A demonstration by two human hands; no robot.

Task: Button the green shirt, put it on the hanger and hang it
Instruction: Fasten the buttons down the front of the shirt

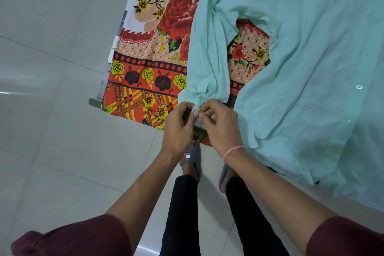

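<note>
Floral sheet (145, 81), one green shirt (311, 68), three buttons (359, 86), left hand (178, 124), right hand (220, 124) both pinching cuff (193, 95)

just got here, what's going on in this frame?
A person stands at a floral sheet with the green shirt spread flat on it. The left hand and right hand both pinch the sleeve cuff at the sheet's near edge, apparently fastening its button. A white front button shows further right; whether the front is buttoned cannot be told.
</note>
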